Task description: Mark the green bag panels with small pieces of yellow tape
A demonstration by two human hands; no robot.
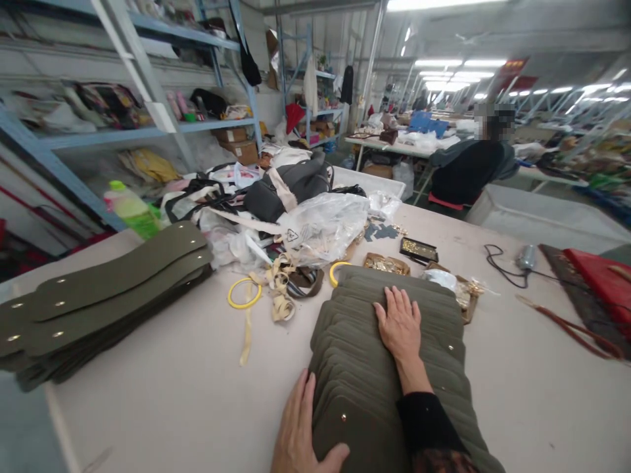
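Note:
A long fanned stack of dark olive panels [355, 374] lies on the pale table, with small metal studs showing on some of them. My right hand [400, 325] rests flat on top of the stack, its fingers stretched out. Against the stack's left edge, near the front, is my left hand [300, 433], with its thumb apart from the fingers and touching the nearest panel. A second pile of olive panels [123, 276] with metal studs sits at the table's left side, touched by neither hand.
Yellow rings [245, 293], cream tape [282, 289] and a plastic bag [325, 226] lie behind. Small boxes of metal parts [387, 264] stand past the stack. A corded tool [526, 257] and brown straps [572, 325] are at right. A seated person [463, 171] is farther back.

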